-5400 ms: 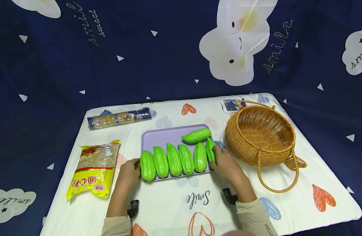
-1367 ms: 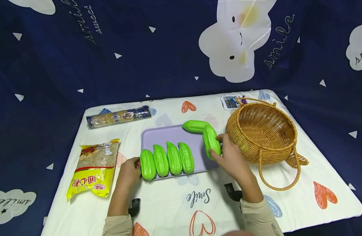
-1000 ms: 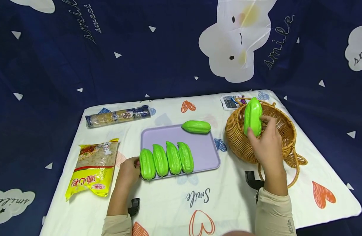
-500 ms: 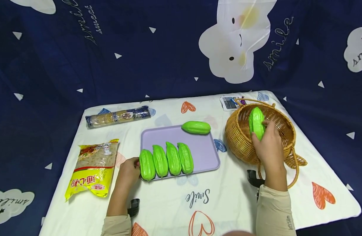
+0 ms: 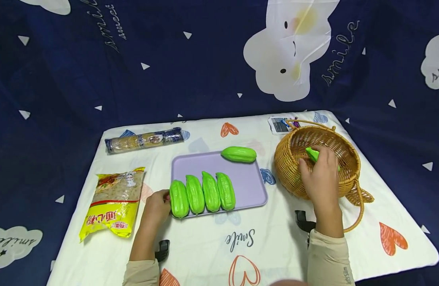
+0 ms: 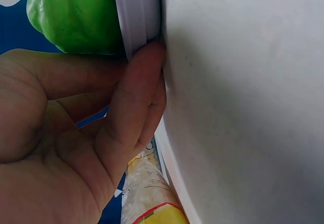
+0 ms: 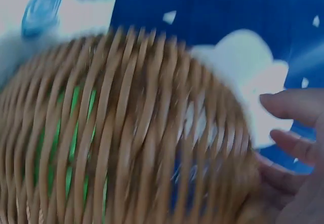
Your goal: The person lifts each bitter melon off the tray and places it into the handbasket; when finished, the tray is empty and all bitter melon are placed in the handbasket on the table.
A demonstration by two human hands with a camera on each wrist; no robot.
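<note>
Now the right hand (image 5: 322, 176) dips into the round brown wicker basket (image 5: 288, 174), lower than half a second ago, when it gripped a glossy green ribbed gourd (image 5: 311, 154) raised upright in the mouth. That gourd lies down inside, mostly hidden beneath the hand; the right wrist view shows the fingers spread, released, with green glimpsed through the weave.

Over on the left, no change: the left hand (image 5: 157, 208) stays put, bent fingers grasping the rim of the pale purple rectangular tray (image 5: 249, 186). Six gourds lined its near side 5.4 seconds ago; it's a row of four green gourds (image 5: 211, 192) now, plus a lone green gourd (image 5: 239, 154) at the far corner.

And the lettering! Red characters on the yellow plastic bag (image 5: 113, 202) read 通心粉; "Smile" runs across the white tablecloth (image 5: 201, 254), "smile" on the navy backdrop (image 5: 191, 75). Print on the long blue-and-clear packet (image 5: 144, 141) is too small.
</note>
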